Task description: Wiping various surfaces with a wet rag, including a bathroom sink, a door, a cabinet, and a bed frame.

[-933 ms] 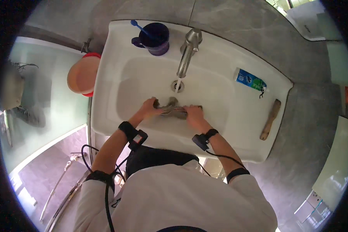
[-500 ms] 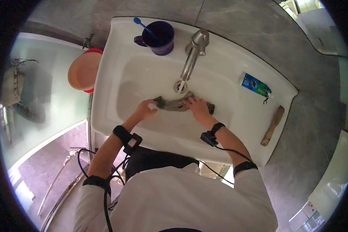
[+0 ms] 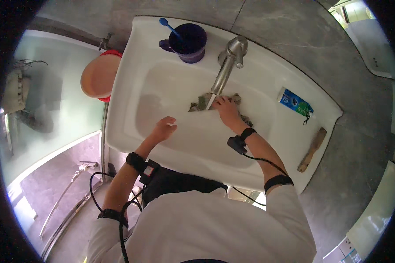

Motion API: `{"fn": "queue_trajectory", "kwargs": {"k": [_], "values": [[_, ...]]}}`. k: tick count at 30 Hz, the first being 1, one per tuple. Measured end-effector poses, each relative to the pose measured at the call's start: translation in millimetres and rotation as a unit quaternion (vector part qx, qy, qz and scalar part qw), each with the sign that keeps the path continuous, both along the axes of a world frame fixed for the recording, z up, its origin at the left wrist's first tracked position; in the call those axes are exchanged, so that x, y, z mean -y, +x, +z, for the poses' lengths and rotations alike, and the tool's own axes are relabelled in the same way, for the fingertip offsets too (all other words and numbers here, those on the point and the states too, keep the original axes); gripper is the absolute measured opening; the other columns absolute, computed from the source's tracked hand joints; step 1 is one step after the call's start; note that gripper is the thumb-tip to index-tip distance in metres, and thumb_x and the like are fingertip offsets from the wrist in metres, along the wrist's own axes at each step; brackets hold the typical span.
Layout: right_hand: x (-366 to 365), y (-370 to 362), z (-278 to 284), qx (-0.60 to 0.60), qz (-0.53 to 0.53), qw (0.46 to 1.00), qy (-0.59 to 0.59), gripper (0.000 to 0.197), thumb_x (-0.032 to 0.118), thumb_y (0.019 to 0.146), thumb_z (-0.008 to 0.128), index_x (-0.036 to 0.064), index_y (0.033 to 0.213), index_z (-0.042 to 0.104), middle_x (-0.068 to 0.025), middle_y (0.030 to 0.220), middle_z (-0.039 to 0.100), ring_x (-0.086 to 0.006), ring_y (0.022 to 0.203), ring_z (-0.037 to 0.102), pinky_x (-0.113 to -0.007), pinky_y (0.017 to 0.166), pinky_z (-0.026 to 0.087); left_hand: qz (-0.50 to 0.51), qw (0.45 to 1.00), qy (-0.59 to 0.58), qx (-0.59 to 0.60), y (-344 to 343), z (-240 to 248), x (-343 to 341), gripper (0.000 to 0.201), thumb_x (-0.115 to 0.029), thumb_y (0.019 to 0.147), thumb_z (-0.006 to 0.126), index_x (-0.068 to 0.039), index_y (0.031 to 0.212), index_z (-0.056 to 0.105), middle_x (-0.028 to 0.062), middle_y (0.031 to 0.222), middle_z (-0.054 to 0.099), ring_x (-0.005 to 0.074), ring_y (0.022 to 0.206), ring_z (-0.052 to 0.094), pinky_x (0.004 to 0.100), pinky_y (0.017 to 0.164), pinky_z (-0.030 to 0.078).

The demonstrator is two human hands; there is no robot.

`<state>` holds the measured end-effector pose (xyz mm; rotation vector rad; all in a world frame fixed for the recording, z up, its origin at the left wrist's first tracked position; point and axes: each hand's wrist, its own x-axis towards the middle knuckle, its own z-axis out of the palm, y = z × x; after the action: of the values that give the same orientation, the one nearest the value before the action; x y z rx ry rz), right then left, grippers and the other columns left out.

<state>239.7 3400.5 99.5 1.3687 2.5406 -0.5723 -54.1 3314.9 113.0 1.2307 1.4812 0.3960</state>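
A wet, crumpled grey-green cloth (image 3: 200, 104), long and narrow, lies in the white sink basin (image 3: 162, 79) below the metal faucet (image 3: 224, 73). Water runs from the spout onto it and the drain is hidden from sight. My right hand (image 3: 229, 115) grips the cloth from above near its middle, with part of it sticking out beyond the fingers and another bit beside the wrist. Over the left part of the basin, apart from the cloth, my left hand (image 3: 163, 129) holds nothing, its fingers loosely curved and spread.
A dark purple mug (image 3: 189, 44) holding a blue toothbrush (image 3: 169, 27) stands on the back left rim. On the right ledge lie a blue-green toothpaste tube (image 3: 295, 102) and a wooden-handled brush (image 3: 312, 150). A pinkish basin (image 3: 100, 77) hangs beside the sink's left edge.
My right hand has pushed the cloth away from me, under the running water, bunching it up. My left hand has let go of the cloth's left end and sits apart from it.
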Motion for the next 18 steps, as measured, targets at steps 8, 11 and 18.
{"fn": "queue_trajectory", "kwargs": {"k": [8, 11, 18], "values": [[-10, 0, -25, -0.124, 0.161, 0.965, 0.165, 0.043, 0.004, 0.072, 0.054, 0.0097, 0.114, 0.052, -0.0052, 0.121, 0.048, -0.0253, 0.119, 0.038, -0.042, 0.096, 0.033, -0.019, 0.997, -0.014, -0.074, -9, 4, 14, 0.026, -0.018, 0.077, 0.063, -0.003, 0.097, 0.057, 0.0108, 0.092, 0.062, 0.0222, 0.087, 0.062, 0.033, 0.076, 0.049], [-12, -2, -32, -0.087, 0.144, 0.971, 0.168, 0.039, 0.006, 0.074, 0.053, 0.0065, 0.113, 0.053, -0.0068, 0.118, 0.05, -0.0244, 0.115, 0.041, -0.04, 0.096, 0.032, -0.013, 0.998, -0.021, -0.064, -5, 8, 15, 0.025, -0.017, 0.077, 0.063, -0.003, 0.096, 0.058, 0.011, 0.091, 0.062, 0.0217, 0.086, 0.062, 0.0321, 0.075, 0.049], [-6, -6, -28, 0.031, -0.031, 0.994, 0.101, 0.047, 0.006, 0.075, 0.054, 0.011, 0.122, 0.047, -0.0066, 0.113, 0.052, -0.0209, 0.105, 0.047, -0.035, 0.09, 0.035, 0.005, 0.998, -0.002, -0.056, -5, 16, 10, 0.023, -0.015, 0.078, 0.063, -0.002, 0.096, 0.058, 0.0108, 0.088, 0.063, 0.0208, 0.08, 0.063, 0.0305, 0.072, 0.05]]}}
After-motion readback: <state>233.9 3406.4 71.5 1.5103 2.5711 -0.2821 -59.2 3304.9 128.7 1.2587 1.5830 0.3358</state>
